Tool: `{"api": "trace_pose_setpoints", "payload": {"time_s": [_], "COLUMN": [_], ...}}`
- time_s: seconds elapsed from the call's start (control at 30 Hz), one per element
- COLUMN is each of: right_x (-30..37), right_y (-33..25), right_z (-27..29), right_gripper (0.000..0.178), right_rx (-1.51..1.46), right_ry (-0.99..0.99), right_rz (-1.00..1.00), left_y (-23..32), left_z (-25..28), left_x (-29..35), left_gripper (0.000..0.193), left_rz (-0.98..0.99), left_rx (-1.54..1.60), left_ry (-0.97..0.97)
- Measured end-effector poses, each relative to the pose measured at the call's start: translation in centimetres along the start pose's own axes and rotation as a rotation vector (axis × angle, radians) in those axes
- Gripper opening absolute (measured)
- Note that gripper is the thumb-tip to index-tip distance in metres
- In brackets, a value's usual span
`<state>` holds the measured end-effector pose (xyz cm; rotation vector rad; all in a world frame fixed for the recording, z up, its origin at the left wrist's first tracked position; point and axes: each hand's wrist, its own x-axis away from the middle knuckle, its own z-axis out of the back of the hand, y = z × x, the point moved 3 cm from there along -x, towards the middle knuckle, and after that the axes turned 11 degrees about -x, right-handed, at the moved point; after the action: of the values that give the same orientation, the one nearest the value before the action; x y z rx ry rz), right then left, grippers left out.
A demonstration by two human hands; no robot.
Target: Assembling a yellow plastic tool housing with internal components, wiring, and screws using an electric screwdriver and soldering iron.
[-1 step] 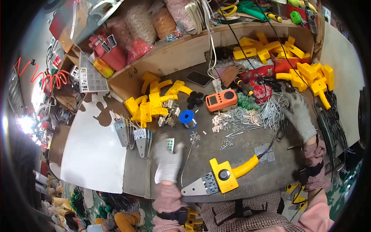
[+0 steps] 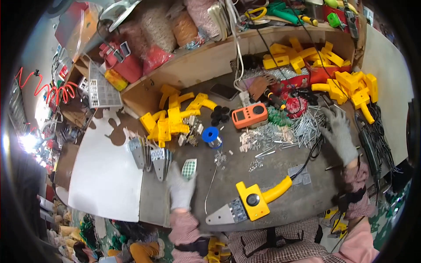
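While the yellow tool (image 2: 254, 201) lies flat at the bench's (image 2: 263, 168) near edge, probably for easy reach, the left hand (image 2: 181, 188) touches a green-dotted sheet (image 2: 190, 168), grip unclear; the right hand (image 2: 341, 135), fingers apart, is beside long screws (image 2: 309, 125). Beyond, a blue spool (image 2: 213, 139) and orange meter (image 2: 250, 115) narrow the way.

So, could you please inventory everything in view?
Assembled tool: one, yellow and grey, front centre
Sticker sheet: one, white and green, left of centre
Metal plates: several, grey, left
Spool: one, blue, centre
Meter: one, orange, centre
Round pieces: several, black, centre
Phone: one, black, back
Housings: many, yellow, back left and right
Screws: many, silver, right of centre
Board: one, white, left
Bags: several, mixed colours, top
Hose: one, red, far left
Left grip: one, grey-gloved, at sticker sheet
Right grip: one, grey-gloved, beside screws
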<state>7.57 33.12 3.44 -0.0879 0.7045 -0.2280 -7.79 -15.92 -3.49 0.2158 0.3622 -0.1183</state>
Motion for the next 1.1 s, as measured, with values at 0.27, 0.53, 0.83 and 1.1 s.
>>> {"api": "trace_pose_setpoints", "payload": {"time_s": [0.27, 0.53, 0.83, 1.1], "right_x": [1.0, -0.8, 2.4, 2.4], "right_y": [-18.2, -22.1, -24.5, -25.4], "right_z": [-3.8, -4.5, -1.4, -2.0], "right_gripper": [0.07, 0.073, 0.027, 0.028], "right_rx": [-1.344, -1.055, -0.8, -0.703], "right_ry": [-0.57, -0.028, -0.069, -0.176], "right_rz": [0.045, -0.023, 0.395, 0.426], "left_y": [3.3, 10.1, 11.2, 11.0], "left_z": [3.7, 7.2, 7.2, 7.6], "left_x": [2.2, 4.4, 6.1, 5.8], "left_gripper": [0.085, 0.082, 0.076, 0.067], "left_rz": [0.031, -0.019, -0.22, -0.503], "left_rx": [0.884, 1.079, 0.861, 0.229], "left_ry": [-0.311, -0.284, -0.045, 0.264]}}
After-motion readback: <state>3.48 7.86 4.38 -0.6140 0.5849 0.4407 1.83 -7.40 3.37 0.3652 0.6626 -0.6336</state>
